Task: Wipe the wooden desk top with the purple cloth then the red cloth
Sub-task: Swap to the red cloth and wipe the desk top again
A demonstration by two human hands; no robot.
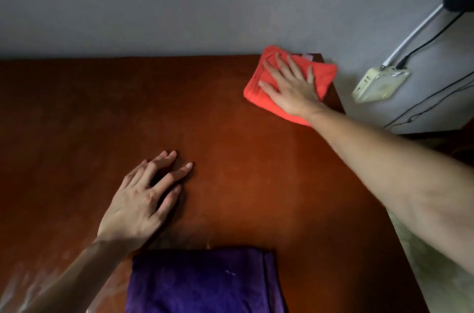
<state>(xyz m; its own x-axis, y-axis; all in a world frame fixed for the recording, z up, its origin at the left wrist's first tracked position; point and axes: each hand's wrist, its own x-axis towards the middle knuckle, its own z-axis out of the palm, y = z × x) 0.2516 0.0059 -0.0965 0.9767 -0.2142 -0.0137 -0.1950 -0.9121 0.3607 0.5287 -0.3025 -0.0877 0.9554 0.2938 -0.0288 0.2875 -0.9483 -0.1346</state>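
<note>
Two cloths are out on the wooden tabletop (230, 146), and it is the red one that is at work. The right hand (289, 87) lies flat on the red cloth (259, 87) with its fingers spread wide and straight, pressing it down at the far right corner, close to the wall. One edge of the cloth hangs slightly past the tabletop's right side. The purple cloth (202, 282) sits folded at the near edge, just right of the left forearm, with nobody touching it. The left hand (143, 199) rests open on the bare wood near the middle, fingers loosely extended, apparently as a brace while the person leans across.

From how things lie, I'd say the purple pass is over and the red wipe, the second step, is in hand. Next the right hand would likely need to drag the red cloth back from that corner across the rest of the surface, keeping flat pressure so the fold does not bunch. A white power strip (379, 84) with cables lies beyond the right edge, apart from the cloth.
</note>
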